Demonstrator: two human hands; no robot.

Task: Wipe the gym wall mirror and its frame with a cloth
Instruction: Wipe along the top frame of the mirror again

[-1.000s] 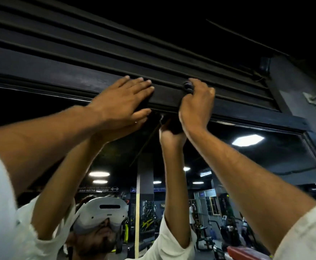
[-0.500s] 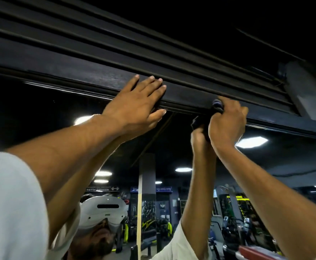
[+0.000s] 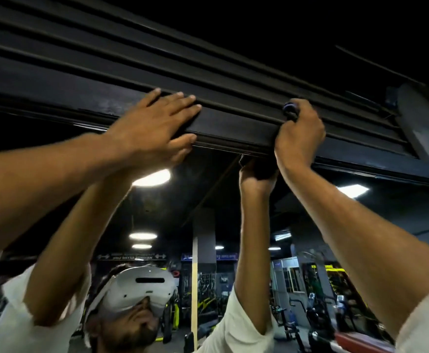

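Head view finds work on the top rail of the frame [image 3: 233,123], above the mirror [image 3: 208,200]; the right hand [image 3: 298,138] clenches a dark cloth [image 3: 290,110] against the rail at about 1 o'clock (only a bunched tuft shows, so its own axis cannot be told); the left hand [image 3: 152,128] lies flat, fingers straight, on the rail at 11 o'clock, grasping nothing; the rail runs long from 9 toward 4 o'clock; judging by this, frame wiping is mid-way, with glass progress unclear.

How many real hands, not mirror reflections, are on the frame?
2: the left hand lies flat on the frame; the right hand grips a cloth against it, further right. No others visible.
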